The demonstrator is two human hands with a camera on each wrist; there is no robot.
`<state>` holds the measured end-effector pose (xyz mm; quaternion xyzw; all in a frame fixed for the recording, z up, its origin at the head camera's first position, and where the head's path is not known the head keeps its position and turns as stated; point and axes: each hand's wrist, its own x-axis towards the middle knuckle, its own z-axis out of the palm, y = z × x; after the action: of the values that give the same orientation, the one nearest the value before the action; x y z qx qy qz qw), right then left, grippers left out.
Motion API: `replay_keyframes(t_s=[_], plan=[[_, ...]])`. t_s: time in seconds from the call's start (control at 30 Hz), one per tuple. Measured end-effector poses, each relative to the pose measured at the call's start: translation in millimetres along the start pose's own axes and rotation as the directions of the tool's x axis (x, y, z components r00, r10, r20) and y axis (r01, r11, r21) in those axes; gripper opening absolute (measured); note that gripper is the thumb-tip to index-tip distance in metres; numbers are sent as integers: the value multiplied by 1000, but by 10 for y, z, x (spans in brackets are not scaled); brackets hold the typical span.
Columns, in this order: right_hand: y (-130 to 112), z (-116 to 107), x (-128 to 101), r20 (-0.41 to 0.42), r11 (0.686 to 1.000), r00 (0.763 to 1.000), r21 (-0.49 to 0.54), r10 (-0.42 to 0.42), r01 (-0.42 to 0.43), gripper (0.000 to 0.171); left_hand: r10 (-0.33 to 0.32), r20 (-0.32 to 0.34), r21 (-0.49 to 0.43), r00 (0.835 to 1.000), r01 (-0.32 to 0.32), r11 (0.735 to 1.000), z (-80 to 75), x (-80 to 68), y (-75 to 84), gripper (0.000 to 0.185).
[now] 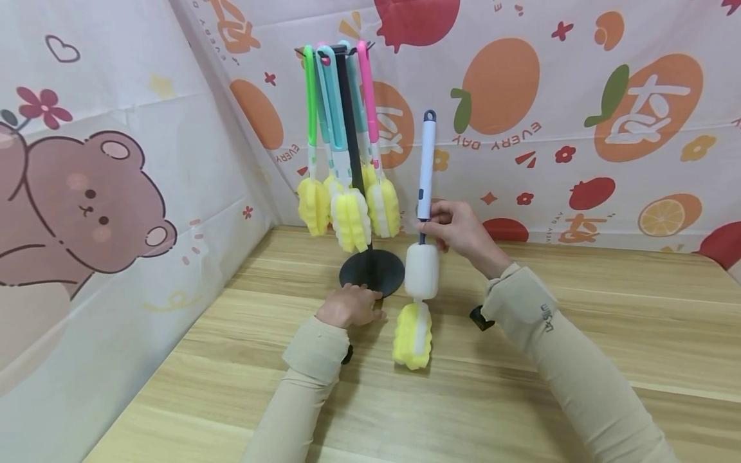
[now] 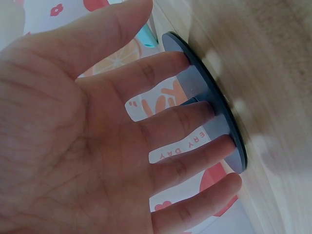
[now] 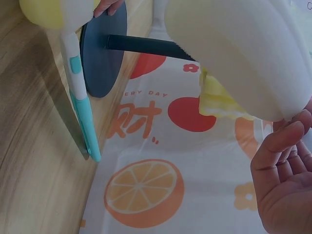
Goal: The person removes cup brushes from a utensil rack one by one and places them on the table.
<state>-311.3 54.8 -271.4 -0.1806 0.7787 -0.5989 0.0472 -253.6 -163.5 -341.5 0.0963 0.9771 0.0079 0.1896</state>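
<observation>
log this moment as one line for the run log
left hand: fingers flat on stand base | right hand: holds white brush upright | yellow brush: lying on table | rack: four brushes hanging

Rack [image 1: 353, 161] stood at table [image 1: 579, 334] rear, before the backdrop, four brushes [image 1: 347, 193] hanging on it. Left hand [image 1: 347, 307] rested on rack base [image 1: 376, 270]. Right of rack, right hand [image 1: 457, 228] held a brush [image 1: 425, 193] upright. Another brush [image 1: 412, 334] lay on the table below it.
</observation>
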Motion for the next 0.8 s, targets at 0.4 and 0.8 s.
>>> replay_keyframes(t_s=[0.4, 0.8], plan=[[72, -30, -56, -5, 999, 1000, 46, 12, -11, 24, -10, 4, 1, 1000, 10, 1000, 4, 1, 9, 55], [155, -50, -108, -27, 998, 999, 66, 19, -17, 24, -9, 0, 4, 1000, 9, 1000, 6, 5, 11, 55]])
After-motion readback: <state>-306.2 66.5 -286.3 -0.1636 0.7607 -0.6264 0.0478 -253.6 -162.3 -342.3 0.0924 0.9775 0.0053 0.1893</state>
